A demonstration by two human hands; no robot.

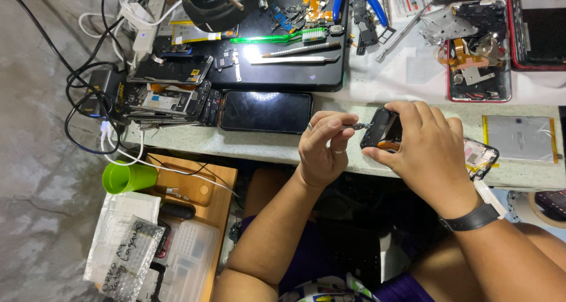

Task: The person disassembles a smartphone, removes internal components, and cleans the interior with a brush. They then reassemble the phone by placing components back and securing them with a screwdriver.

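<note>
At the counter's edge, right hand (433, 151) clamps the phone (382, 129) steady while left hand (323, 145) pinches a thin metal tool (352, 126) into it.

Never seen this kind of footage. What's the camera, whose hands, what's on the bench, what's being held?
One camera, worn on a person's head, looks down at their own two bare hands; there is no robot. The right hand, with a dark wristband, grips a small opened phone. The left hand pinches a thin metal tool whose tip touches that phone. On the pale workbench lie a dark phone face up, a stack of phone frames, a red tray of parts and a flat silver battery. A green cup sits lower left.
</note>
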